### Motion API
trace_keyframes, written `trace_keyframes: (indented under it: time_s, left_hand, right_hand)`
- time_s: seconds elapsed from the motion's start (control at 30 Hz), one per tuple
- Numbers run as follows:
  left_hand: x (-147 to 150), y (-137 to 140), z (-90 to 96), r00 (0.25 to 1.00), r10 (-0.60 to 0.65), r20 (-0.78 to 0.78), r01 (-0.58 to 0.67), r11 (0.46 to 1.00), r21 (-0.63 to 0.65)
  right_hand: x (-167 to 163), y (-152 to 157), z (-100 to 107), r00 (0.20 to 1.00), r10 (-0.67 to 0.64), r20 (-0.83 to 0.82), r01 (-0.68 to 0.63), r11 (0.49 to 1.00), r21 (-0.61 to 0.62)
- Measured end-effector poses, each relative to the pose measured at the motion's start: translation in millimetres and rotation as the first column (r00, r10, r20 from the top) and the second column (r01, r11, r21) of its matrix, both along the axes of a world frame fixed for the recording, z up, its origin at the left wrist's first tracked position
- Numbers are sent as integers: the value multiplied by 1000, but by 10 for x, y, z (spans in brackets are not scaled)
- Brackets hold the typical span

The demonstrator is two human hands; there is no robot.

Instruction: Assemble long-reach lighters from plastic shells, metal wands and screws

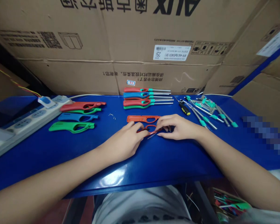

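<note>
My left hand [128, 140] is closed round an orange-red lighter handle shell [151, 133], its trigger loop showing between my hands. At the shell's front end, the fingers of my right hand [176, 126] are pinched together on it; a thin clear piece [151, 136] sticks out below, and its kind I cannot make out. Much of the shell is hidden under my fingers. Just behind it, an orange lighter handle half [137, 119] lies flat on the blue table, its right end close to my right hand.
Lighter handles without tubes [72, 126] lie at left, beside a white power strip [30, 119]. Assembled lighters [136, 103] are stacked at the back. Small screws [111, 115], a screwdriver [184, 108] and metal tubes with green ends [207, 115] lie about. A cardboard box [84, 74] stands behind.
</note>
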State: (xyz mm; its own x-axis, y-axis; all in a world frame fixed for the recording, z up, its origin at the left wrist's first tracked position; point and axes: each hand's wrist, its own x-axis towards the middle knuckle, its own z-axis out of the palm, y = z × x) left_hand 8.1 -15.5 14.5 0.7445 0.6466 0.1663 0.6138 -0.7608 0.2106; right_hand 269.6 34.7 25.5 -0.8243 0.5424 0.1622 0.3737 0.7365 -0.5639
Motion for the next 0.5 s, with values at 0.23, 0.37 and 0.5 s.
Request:
trace_keyframes:
  time_s: [0.23, 0.37, 0.5]
  left_hand:
    - [48, -92, -24, 994, 95, 55, -94, 995, -16]
    - [74, -146, -31, 986, 153, 68, -149, 987, -56]
    - [86, -165, -38, 984, 161, 74, -158, 986, -42]
  right_hand:
    - [-3, -29, 31, 998, -4, 64, -3, 995, 96]
    - [7, -22, 33, 998, 15, 59, -21, 994, 107]
    - [13, -9, 27, 998, 36, 56, -41, 995, 93]
